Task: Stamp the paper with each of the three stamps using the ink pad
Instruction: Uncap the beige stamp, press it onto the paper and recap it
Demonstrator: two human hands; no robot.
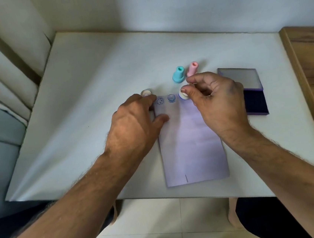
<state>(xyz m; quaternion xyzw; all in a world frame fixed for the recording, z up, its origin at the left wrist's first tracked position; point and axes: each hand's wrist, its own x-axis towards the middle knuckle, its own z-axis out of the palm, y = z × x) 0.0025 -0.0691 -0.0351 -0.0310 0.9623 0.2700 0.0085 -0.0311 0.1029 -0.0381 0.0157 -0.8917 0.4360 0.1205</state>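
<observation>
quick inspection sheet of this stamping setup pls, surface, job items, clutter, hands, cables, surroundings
surface: white table, bare apart from the job's things
paper: pale sheet lying flat, two blue round prints along its far edge
stamps: teal stamp and pink stamp standing upright behind the paper; white stamp at the paper's far edge
ink pad: purple ink pad open, right of the paper, lid up
clutter: small round cap by the left fingers
hands: left hand pressing the paper's left edge; right hand pinching the white stamp
cables: nothing seen
surroundings: wooden board at right, cushions at left, tiled floor below
</observation>
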